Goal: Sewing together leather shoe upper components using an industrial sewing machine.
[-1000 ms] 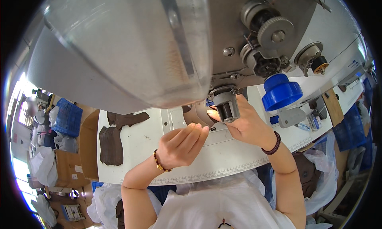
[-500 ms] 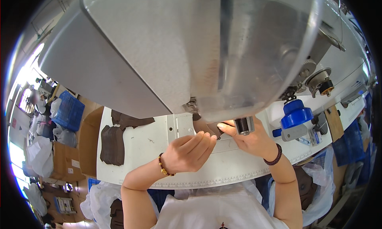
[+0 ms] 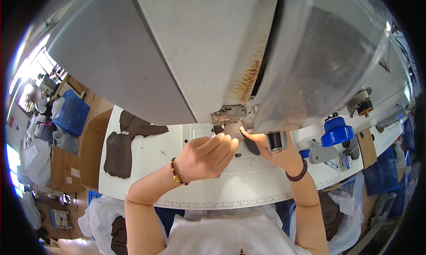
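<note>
Under the head of a large white sewing machine [image 3: 204,46], a small dark brown piece of material [image 3: 251,147] lies by the needle area. My right hand [image 3: 284,154] grips this piece at its right side, thumb stretched along it; a bobbin-like metal part hides some of the fingers. My left hand [image 3: 205,156] is closed just left of the piece, fingertips bunched together below the needle. What those fingertips hold, if anything, is hidden.
A stack of brown cut pieces [image 3: 118,155] lies at the table's left, with looser brown pieces [image 3: 140,125] behind it. A blue knob [image 3: 336,131] hangs at right. A ruler strip [image 3: 222,205] follows the table's near edge. Plastic bags, cartons and blue crates [image 3: 71,113] stand around.
The view has shifted, showing the machine head's rust-marked side more. My left fingers have come up closer to the needle area. My right hand still grips the brown piece, which lies at a different angle.
</note>
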